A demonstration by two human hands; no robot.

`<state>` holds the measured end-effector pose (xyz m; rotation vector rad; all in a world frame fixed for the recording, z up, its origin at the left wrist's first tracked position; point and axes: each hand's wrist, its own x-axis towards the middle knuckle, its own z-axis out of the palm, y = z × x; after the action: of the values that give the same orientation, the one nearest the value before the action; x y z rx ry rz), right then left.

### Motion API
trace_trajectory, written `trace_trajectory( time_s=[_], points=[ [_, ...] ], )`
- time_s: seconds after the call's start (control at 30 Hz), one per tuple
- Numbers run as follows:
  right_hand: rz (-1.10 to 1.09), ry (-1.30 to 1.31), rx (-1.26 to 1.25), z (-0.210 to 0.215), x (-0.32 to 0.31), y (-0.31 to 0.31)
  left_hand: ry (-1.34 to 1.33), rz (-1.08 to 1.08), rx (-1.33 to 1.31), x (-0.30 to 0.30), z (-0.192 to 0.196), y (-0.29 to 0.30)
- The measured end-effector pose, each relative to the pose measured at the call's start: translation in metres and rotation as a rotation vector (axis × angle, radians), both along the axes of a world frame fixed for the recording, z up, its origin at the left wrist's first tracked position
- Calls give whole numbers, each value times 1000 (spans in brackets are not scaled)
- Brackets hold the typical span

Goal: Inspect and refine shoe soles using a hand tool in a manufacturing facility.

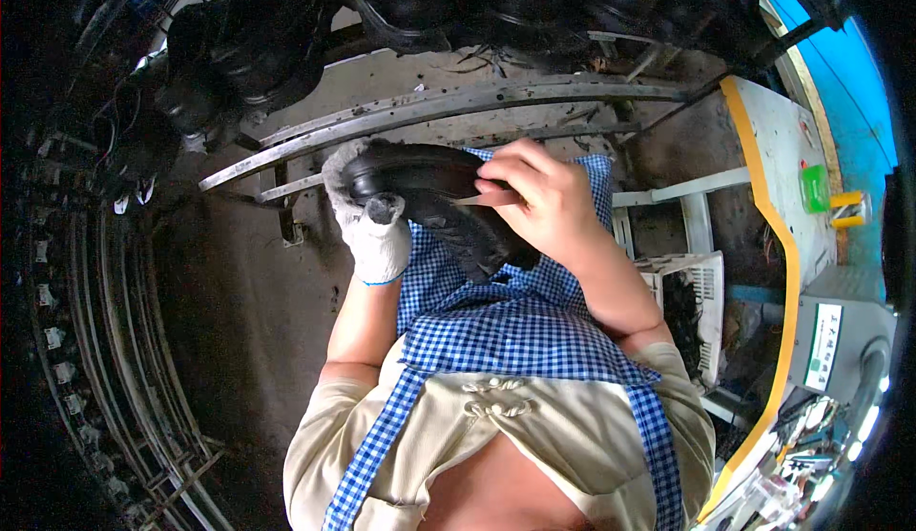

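A black boot (420,170) with dark fuzzy material along its lower side is held over my lap. My left hand (375,240), in a white knitted glove soiled grey at the fingers, is closed around the boot's rounded left end. From the right, my bare right hand (549,195) pinches a thin, flat, pointed blade (485,200). The blade lies against or just above the boot's surface; I cannot tell whether it touches. Under the boot is a blue-and-white checked apron (515,326).
Several black boots (420,1) hang or stand along the far side. A metal rail (401,111) crosses in front of me. To the right are a white crate (708,307) with dark scraps and a yellow-edged workbench (778,211). Metal racking (143,388) runs down the left.
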<state>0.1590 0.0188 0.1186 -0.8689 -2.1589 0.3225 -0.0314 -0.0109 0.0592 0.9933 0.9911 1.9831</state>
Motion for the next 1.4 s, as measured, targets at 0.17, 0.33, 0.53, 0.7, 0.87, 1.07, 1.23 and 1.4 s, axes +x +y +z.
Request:
trace_trajectory(
  time_s=[0.17, 0.33, 0.53, 0.7, 0.87, 1.07, 1.23, 1.4],
  points=[
    [-36, -112, -40, 3, 3, -9, 56, 7, 106, 7, 1, -9],
    [-82, -150, -18, 8, 2, -15, 231, 68, 226, 5, -7, -11],
    [-69, -102, -7, -12, 4, -3, 327, 82, 192, 7, -12, -17],
    [-44, 70, 65, -22, 2, 4, 294, 11, 179, 7, -11, -15],
    [-87, 154, -76, -22, 4, 0, 351, 235, -123, 10, -1, -16],
    [-32, 120, -259, -1, 21, -20, -216, -1, -148, -11, -22, -2],
    [-31, -106, -246, 7, 26, -34, -282, -73, -43, -14, -28, -2],
    [-41, -147, -227, 17, 25, -38, -322, -41, -64, -15, -33, -5]
  ],
)
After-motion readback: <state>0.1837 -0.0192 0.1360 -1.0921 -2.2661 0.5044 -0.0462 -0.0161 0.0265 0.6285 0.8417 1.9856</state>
